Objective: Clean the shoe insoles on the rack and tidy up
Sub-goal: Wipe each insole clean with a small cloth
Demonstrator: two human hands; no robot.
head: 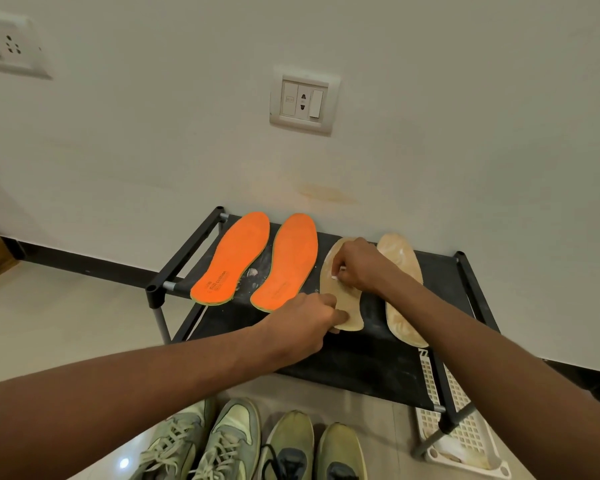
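Nearest, on the pale floor: two grey-green laced sneakers (201, 445) and two olive sneakers with dark tongues (312, 448), all cut off by the frame edge. White plastic lattice basket (465, 441), partly under the rack's right end; contents unclear.

Next, black fabric-topped shoe rack with metal tube frame (354, 362), white specks on its surface. Left hand (312, 317): fingers curled on the heel end of the left tan foam insole (347, 317), pinning it flat. Right hand (354, 268): fingers bunched around a small white object, cloth or brush not discernible, pressed against that insole's forepart.

Further back: right tan insole (404, 289), glossy patches, seemingly residue or moisture. Two orange foam insoles (257, 261), side by side, looked clean.

Judged progress: mid-task; tan pair in hand, tidying not begun.

Rearmost: white wall, two switch plates (302, 100), faint stain.
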